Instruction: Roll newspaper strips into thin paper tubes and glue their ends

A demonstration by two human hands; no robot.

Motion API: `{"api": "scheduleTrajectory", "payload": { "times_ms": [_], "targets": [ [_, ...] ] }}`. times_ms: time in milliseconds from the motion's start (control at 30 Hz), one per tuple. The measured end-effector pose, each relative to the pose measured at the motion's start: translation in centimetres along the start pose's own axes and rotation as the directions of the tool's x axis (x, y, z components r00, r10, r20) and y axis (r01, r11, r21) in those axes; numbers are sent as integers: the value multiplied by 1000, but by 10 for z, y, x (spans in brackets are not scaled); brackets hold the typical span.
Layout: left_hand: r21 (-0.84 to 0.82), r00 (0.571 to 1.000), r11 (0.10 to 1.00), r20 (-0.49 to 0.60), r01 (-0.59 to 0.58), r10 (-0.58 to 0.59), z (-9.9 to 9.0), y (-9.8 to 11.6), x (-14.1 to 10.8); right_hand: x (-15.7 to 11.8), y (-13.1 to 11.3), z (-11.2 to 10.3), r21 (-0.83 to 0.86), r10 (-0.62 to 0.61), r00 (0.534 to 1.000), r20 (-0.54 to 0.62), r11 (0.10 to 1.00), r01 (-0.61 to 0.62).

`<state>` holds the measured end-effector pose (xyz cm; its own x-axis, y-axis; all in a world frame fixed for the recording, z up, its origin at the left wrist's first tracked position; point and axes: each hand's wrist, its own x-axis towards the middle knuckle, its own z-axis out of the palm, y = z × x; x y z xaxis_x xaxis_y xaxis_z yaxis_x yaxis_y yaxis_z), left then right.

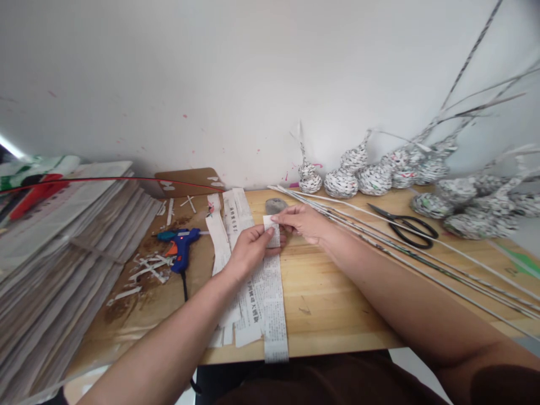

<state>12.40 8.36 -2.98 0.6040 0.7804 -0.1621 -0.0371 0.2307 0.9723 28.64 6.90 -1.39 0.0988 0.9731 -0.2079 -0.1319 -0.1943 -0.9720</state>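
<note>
A pale wall [236,84] flecked with pink marks rises behind a light wooden table [337,304]. In the middle, a printed newspaper strip [275,315] runs from the hands down to the table's near edge, its upper end raised between them. The left hand [252,247] grips that end from the left, thumb in front and fingers behind; the right hand [302,222] pinches its top from the right. The hands are close together on the paper; whether their fingertips touch, I cannot tell.

More cut strips [217,230] lie just left of the held one, partly under the left forearm. A grey stone-like lump [275,205] sits just beyond the fingers. Thin rolled paper rods [295,196] slant past the right hand and forearm toward the right edge, with black-handled scissors [392,217] near them.

Farther left, a blue glue gun [181,253] lies beside white scraps [154,269], next to a tall stack of newspapers [101,242]. Along the wall on the right stand woven, gourd-shaped paper forms [341,183], some with long rods sticking up.
</note>
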Motion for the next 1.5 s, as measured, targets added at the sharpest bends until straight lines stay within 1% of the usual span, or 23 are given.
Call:
{"api": "scheduleTrajectory", "payload": {
  "times_ms": [367, 567, 700, 833, 900, 967, 1033, 1100, 1167, 1367, 1500],
  "targets": [
    [-13, 1000, 1000, 20, -12, 13, 2, 3, -2, -1, 4, 4, 28, -20, 1000, -12, 999, 20],
    [-18, 999, 999, 35, -35, 36, 2, 0, -3, -2, 6, 6, 70, -60, 998, 29, 996, 58],
    [13, 999, 999, -5, -42, 42, 1, -1, -2, -5, 6, 11, 12, -111, 994, 25, 994, 111],
    [35, 999, 999, -28, -22, 23, 1, 0, -2, -9, 5, 15, -65, -185, 982, -39, 981, 182],
    [22, 1000, 1000, -27, -12, 12, 1, 1, -3, -11, 3, 14, -100, -201, 979, -24, 975, 198],
    [13, 1000, 1000, -16, -18, 18, 1, 2, -3, -11, 0, 11, -102, -167, 984, 65, 980, 173],
    [17, 999, 999, 2, -34, 34, 1, 2, -4, -10, -3, 7, -85, -123, 978, 166, 987, 138],
    [22, 999, 999, 16, -46, 45, 2, 2, -4, -9, -4, 3, -68, -104, 972, 213, 990, 121],
    [16, 999, 999, 27, -48, 47, 2, 2, -4, -8, -3, 2, -63, -100, 973, 206, 991, 116],
    [0, 998, 999, 40, -45, 45, 4, 2, -4, -9, -1, 6, -51, -103, 990, 92, 993, 108],
    [9, 998, 998, 30, -55, 54, 4, 2, -4, -9, 0, 9, -40, -80, 992, 93, 996, 84]
  ]
}}
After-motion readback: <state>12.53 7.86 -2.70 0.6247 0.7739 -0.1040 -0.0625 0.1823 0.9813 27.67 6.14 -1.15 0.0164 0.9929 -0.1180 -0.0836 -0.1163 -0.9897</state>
